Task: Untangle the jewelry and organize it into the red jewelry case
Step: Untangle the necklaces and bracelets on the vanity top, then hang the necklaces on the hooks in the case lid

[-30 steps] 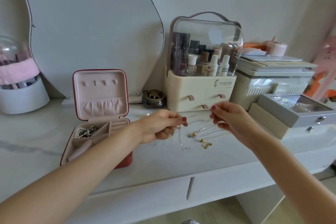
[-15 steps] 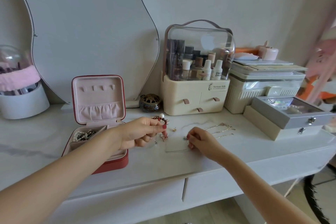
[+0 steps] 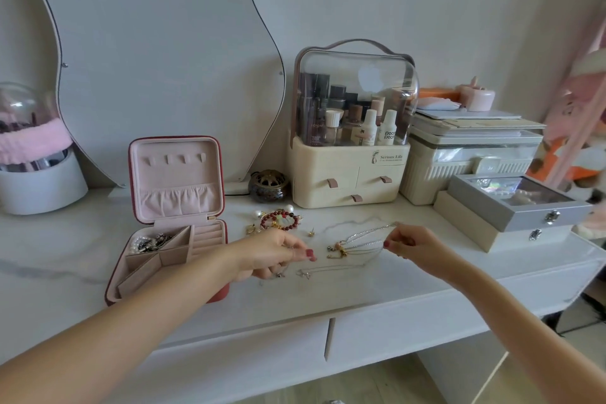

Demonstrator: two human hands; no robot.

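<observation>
Chains are what I am working on: a cluster of thin silver and gold necklace chains [image 3: 357, 244] lies on the white marble-patterned surface [image 3: 377, 282], between my two hands. My right hand [image 3: 414, 244] pinches the far end of the silver strands, I judge to draw them straight so the knots show. From that pinch the strands run leftward and slightly toward me, their long axis roughly along the surface's front edge, ending at small gold pendants. My left hand [image 3: 275, 254] is curled low over another fine chain [image 3: 305, 272]; whether it actually grips it I cannot tell. The red square jewelry case with pink lining [image 3: 170, 223] stands open just left of that hand, lid upright, so I judge sorted pieces travel a short way. One compartment already holds dark beaded pieces. A dark red beaded bracelet [image 3: 280, 220] waits behind.
</observation>
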